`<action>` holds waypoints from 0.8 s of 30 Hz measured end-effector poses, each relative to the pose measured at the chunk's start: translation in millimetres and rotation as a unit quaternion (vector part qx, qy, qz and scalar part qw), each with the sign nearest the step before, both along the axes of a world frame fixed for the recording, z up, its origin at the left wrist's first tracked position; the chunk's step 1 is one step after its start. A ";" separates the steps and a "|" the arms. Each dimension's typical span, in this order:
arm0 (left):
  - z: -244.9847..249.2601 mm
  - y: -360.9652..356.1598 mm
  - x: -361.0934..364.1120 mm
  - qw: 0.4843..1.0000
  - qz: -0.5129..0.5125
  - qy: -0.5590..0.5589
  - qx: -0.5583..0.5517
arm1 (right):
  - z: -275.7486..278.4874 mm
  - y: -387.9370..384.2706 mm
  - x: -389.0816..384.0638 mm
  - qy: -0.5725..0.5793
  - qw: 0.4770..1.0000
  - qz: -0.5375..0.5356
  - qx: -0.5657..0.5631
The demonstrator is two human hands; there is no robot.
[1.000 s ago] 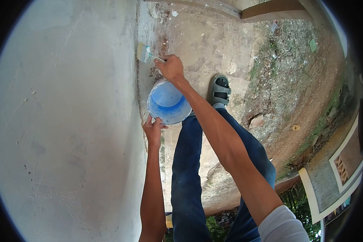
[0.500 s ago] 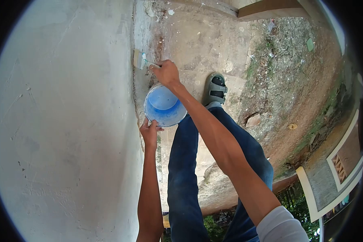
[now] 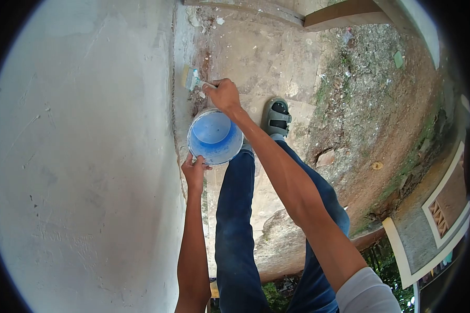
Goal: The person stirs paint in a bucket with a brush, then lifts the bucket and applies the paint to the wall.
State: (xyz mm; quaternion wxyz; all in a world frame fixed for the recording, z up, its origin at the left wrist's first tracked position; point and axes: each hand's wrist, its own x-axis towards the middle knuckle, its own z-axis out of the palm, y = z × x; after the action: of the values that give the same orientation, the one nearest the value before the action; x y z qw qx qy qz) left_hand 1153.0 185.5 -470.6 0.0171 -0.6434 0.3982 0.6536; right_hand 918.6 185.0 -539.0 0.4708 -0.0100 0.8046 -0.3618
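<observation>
My right hand (image 3: pixel 223 95) is closed round the handle of a paintbrush (image 3: pixel 192 79), whose wide pale bristles point left toward the wall (image 3: pixel 99 146). A small gap shows between the bristles and the wall's lower edge. Below the brush, my left hand (image 3: pixel 195 166) pinches the near rim of a blue bucket (image 3: pixel 230 153), thumb over the edge. Pale blue-white liquid (image 3: pixel 213 127) lies in the bottom of the bucket. The bucket is held beside the wall, in front of my leg.
A paint-spattered concrete strip (image 3: pixel 256 57) runs along the wall's foot. My sandalled foot (image 3: pixel 278 117) stands on it. Rough ground with moss and stones (image 3: pixel 355 104) lies to the right. A brown beam (image 3: pixel 347 14) crosses at the top, and a framed structure (image 3: pixel 428 235) stands at far right.
My right hand has moved the paintbrush slightly right, off the wall's edge. My left hand still holds the bucket in nearly the same place.
</observation>
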 end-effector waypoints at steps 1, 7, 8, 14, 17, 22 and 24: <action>-1.2 -1.3 -1.6 1.000 -0.007 -0.002 -0.001 | -1.8 -4.3 -5.6 0.024 1.000 0.005 0.004; -0.4 -9.4 -8.5 1.000 0.002 0.005 0.003 | -18.1 -68.9 -37.3 0.115 0.993 0.034 0.008; -0.6 -11.3 -10.0 1.000 0.000 0.004 0.004 | -26.4 -74.7 -37.7 0.124 0.992 0.018 -0.003; 3.8 -19.7 -14.2 1.000 -0.012 0.004 -0.002 | 7.1 -62.3 -62.2 0.075 0.996 0.055 -0.008; 5.3 -22.1 -16.3 1.000 -0.015 -0.004 0.007 | -10.3 -58.2 -68.0 0.088 0.996 0.032 0.005; 10.7 -23.1 -20.9 1.000 -0.009 -0.002 0.006 | 8.7 -70.6 -62.5 0.106 0.994 0.037 -0.017; 13.3 -23.9 -23.2 1.000 -0.013 -0.002 0.004 | 26.0 -67.0 -58.4 0.138 0.986 0.083 -0.035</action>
State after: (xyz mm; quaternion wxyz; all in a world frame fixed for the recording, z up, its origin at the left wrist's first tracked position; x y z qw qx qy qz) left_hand 1129.7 161.6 -457.3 0.0295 -0.6395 0.4038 0.6536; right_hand 860.2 118.0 -513.1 0.3834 -0.1432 0.8449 -0.3445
